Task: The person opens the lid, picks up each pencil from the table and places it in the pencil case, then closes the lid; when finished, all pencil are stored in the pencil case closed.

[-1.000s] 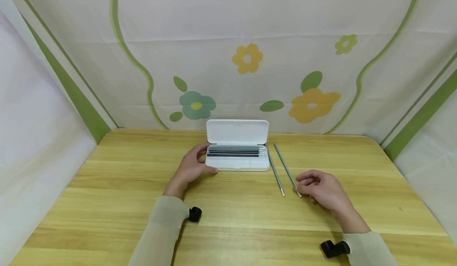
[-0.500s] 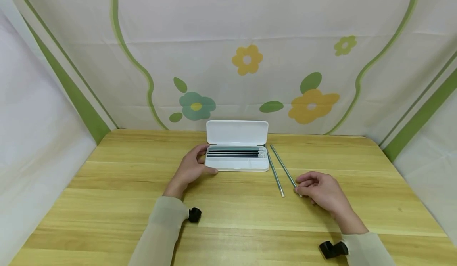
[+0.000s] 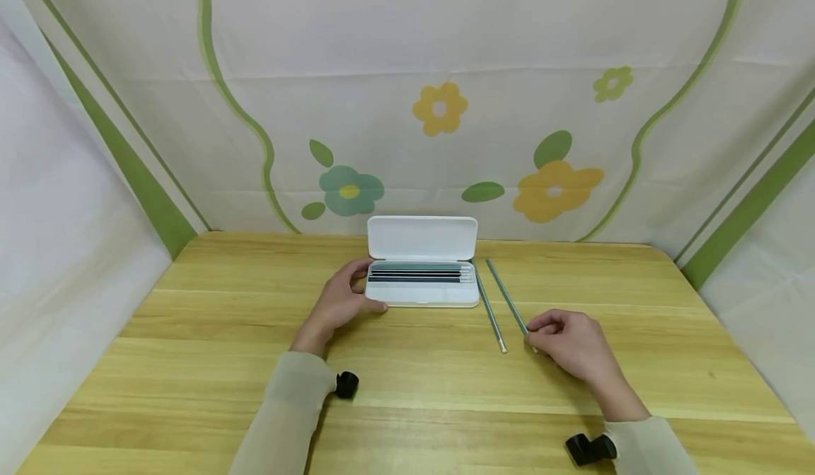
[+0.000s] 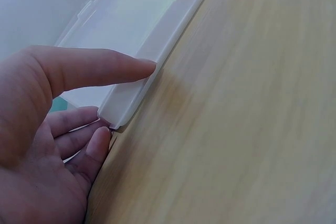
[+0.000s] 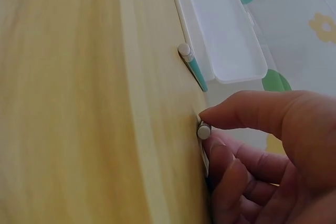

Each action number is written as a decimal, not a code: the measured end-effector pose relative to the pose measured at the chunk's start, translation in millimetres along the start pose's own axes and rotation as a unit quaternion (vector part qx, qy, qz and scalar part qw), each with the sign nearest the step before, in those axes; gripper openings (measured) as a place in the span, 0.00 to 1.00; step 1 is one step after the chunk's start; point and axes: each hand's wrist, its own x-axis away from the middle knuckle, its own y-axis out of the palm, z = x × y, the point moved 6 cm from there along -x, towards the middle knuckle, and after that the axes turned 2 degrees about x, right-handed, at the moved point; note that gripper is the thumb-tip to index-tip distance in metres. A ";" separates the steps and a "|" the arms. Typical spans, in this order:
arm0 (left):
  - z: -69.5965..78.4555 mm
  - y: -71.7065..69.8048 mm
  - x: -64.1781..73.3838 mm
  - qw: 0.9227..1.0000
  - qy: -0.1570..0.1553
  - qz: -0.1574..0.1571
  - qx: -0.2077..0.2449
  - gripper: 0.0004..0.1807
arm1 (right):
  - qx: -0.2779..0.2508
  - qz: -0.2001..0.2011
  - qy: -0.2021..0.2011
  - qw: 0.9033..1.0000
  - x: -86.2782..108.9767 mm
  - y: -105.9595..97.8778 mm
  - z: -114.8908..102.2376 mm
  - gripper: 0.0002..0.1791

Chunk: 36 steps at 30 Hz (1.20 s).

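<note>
A white pencil case [image 3: 423, 295] lies with its lid [image 3: 422, 238] raised, and several dark and green pencils [image 3: 415, 275] fill its back half. My left hand [image 3: 337, 304] grips the case's left end, thumb along the front edge and fingers behind the corner. In the right wrist view, the thumb and fingers of my right hand [image 3: 571, 339] pinch a green pencil [image 3: 506, 295] near its white eraser end [image 5: 204, 131]. Its other end points away toward the back of the table. Between that pencil and the case lies a second green pencil [image 3: 490, 312], eraser end toward me.
The wooden table [image 3: 433, 411] reaches back to a white curtain [image 3: 331, 29] printed with flowers and green lines. More curtain hangs on both sides. Black wrist cameras [image 3: 347, 384] sit at both sleeves.
The right fingers have closed on the pencil near its eraser end, and its far end has shifted slightly left and back right. The left hand and case stay put.
</note>
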 end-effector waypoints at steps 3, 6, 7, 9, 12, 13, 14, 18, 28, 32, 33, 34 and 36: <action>-0.1 0.5 0.1 1.000 -0.001 0.000 -0.001 0.51 | 0.002 0.002 0.003 1.000 0.8 0.3 0.1 0.13; 0.7 0.8 0.8 1.000 -0.002 0.001 -0.002 0.51 | 0.005 0.005 0.004 1.000 1.6 0.6 -0.5 0.13; 1.0 0.9 1.1 1.000 -0.002 0.001 -0.003 0.51 | 0.006 0.005 0.004 1.000 1.8 0.7 -0.7 0.13; 1.8 0.9 1.7 1.000 -0.002 0.001 -0.004 0.52 | 0.009 0.006 0.006 1.000 2.1 1.4 -0.9 0.12; 2.4 0.6 1.9 1.000 -0.001 0.001 -0.004 0.51 | 0.013 0.006 0.005 1.000 2.5 2.6 -1.0 0.10; 2.4 0.5 2.0 1.000 -0.002 0.000 -0.004 0.51 | 0.015 0.006 0.005 1.000 2.6 3.0 -1.1 0.10; 2.5 0.3 1.9 1.000 -0.002 0.000 -0.005 0.51 | 0.018 0.007 0.005 1.000 2.9 3.4 -1.2 0.09; 2.1 -0.2 1.9 1.000 -0.003 0.000 -0.008 0.51 | 0.032 0.011 -0.004 0.999 3.9 4.5 -3.9 0.09; 0.2 -0.6 2.5 1.000 -0.002 -0.002 -0.011 0.51 | 0.058 0.017 -0.011 0.998 4.4 4.3 -7.6 0.12; 0.1 -0.7 2.4 1.000 0.000 -0.004 -0.012 0.51 | 0.045 0.009 -0.010 0.999 3.7 4.1 -5.2 0.13; 0.1 -0.7 2.4 1.000 0.000 -0.004 -0.012 0.51 | 0.043 0.007 -0.009 0.999 3.8 4.0 -4.6 0.13; 0.1 -0.7 2.4 1.000 0.000 -0.004 -0.013 0.51 | 0.040 0.006 -0.008 0.999 3.9 3.9 -3.8 0.12; 0.2 -0.8 2.6 1.000 0.000 -0.004 -0.012 0.51 | 0.035 0.003 -0.009 0.999 4.1 3.3 -2.6 0.11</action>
